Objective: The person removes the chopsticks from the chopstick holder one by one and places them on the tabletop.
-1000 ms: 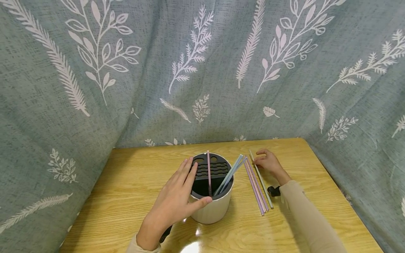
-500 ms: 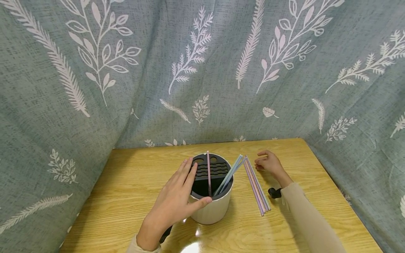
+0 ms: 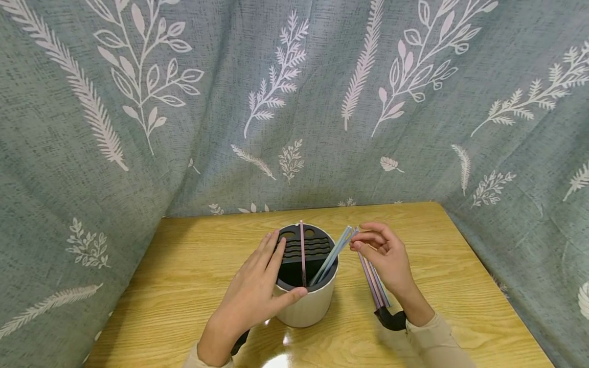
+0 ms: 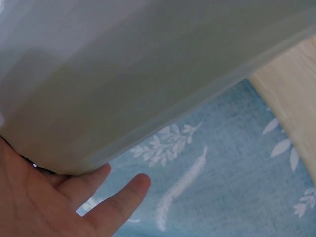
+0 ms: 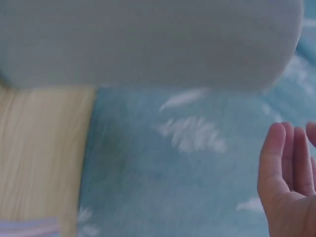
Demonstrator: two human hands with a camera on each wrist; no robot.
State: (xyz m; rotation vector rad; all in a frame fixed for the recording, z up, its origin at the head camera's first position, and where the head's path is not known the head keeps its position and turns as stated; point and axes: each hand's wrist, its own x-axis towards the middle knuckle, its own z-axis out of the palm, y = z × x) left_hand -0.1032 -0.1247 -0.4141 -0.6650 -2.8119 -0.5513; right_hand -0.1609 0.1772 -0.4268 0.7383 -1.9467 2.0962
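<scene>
My left hand (image 3: 255,286) rests against the left side of a white round holder (image 3: 306,309), its fingers stretched along the rim and its thumb spread across the front. A black slotted insert (image 3: 301,251) covers the holder's back half. One pink straw (image 3: 303,255) leans over the insert into the front opening, and light-blue straws (image 3: 332,256) stand tilted to the right. Beside their top ends is my right hand (image 3: 388,258), fingers loosely bent. The right wrist view shows its fingers (image 5: 271,158) with no straw between them. Several straws (image 3: 375,281) lie side by side below that hand.
Wooden table (image 3: 184,286) under everything, with a patterned blue-green cloth (image 3: 221,102) hanging behind and at both sides. A black wrist mount (image 3: 391,319) on the right arm overlaps the lower ends of the lying straws.
The pale green straw was slid left against the purple and pink ones and let go. My right hand then moved left to the light-blue straws' tops. My left hand stayed on the holder.
</scene>
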